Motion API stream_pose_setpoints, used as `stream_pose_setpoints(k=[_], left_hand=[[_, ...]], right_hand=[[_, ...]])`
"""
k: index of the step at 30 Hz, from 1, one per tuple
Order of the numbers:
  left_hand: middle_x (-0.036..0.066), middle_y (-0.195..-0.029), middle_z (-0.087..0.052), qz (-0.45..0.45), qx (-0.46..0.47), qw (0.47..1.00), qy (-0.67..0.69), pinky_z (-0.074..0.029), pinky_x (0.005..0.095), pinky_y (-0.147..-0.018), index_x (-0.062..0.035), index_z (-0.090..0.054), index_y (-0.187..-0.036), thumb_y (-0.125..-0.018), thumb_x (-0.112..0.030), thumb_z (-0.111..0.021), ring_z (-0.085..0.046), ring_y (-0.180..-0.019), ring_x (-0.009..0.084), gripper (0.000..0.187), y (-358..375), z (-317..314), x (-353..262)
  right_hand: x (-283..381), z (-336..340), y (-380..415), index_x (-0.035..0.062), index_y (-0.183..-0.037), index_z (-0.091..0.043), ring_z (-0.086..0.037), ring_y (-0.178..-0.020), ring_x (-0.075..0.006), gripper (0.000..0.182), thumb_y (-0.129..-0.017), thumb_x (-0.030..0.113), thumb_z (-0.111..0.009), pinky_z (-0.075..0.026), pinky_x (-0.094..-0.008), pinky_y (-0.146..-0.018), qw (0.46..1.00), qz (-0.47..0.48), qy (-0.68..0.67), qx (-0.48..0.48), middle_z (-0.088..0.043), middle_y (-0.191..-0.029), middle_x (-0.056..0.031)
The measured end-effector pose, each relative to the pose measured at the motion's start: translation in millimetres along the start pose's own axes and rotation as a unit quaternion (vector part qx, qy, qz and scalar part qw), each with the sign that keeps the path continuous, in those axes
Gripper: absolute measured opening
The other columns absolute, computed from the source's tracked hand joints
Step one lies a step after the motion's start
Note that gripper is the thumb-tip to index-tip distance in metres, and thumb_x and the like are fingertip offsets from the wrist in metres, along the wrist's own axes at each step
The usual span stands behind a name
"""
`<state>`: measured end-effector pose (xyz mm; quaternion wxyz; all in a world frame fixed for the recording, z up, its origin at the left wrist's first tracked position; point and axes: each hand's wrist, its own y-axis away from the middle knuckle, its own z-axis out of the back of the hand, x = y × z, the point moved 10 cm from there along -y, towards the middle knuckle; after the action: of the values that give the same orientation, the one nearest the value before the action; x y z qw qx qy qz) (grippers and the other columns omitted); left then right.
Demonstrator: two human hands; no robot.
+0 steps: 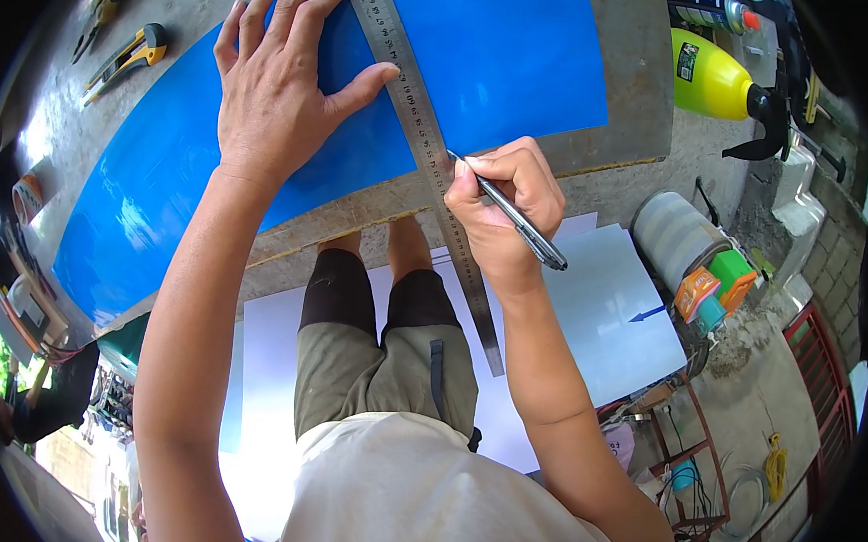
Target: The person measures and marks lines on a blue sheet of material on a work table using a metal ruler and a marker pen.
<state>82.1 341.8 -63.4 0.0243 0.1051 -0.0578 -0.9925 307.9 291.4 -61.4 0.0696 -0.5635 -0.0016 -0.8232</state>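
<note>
My left hand (282,80) lies flat with its fingers spread on a glossy blue sheet (521,62). Its thumb tip and a fingertip at the top touch the edge of a long steel ruler (417,115). The ruler runs across the sheet and past the table's near edge, over my lap. In my right hand (514,202) is a dark pen (525,225), gripped between thumb and fingers. The pen's tip is at the ruler's right edge, near the sheet's near edge. What lies under my left palm is hidden.
Yellow-handled utility knives (128,62) lie on the table at the upper left. A yellow-green spray bottle (709,75) and a spray can (707,10) are at the upper right. White sheets (597,317) lie below table level, near a clear roll (678,233).
</note>
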Motion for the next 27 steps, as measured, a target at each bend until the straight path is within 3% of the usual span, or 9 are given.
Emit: stream_pose_setpoints(k=[27], left_hand=[[0.009,-0.172,-0.034,-0.003,0.002,1.000,0.006,-0.012,0.0527,-0.135,-0.0136,-0.043,-0.158,-0.085,-0.057,-0.079,-0.021,-0.162,0.0333,0.092,-0.4,-0.2,-0.3]], right_hand=[[-1.9,0.0,0.9,0.0000,-0.086,-0.064,-0.067,-0.068,-0.0167,0.021,-0.080,-0.009,-0.082,-0.055,-0.0289,-0.058,1.000,-0.012,-0.005,-0.007,-0.064,-0.084,-0.0096]])
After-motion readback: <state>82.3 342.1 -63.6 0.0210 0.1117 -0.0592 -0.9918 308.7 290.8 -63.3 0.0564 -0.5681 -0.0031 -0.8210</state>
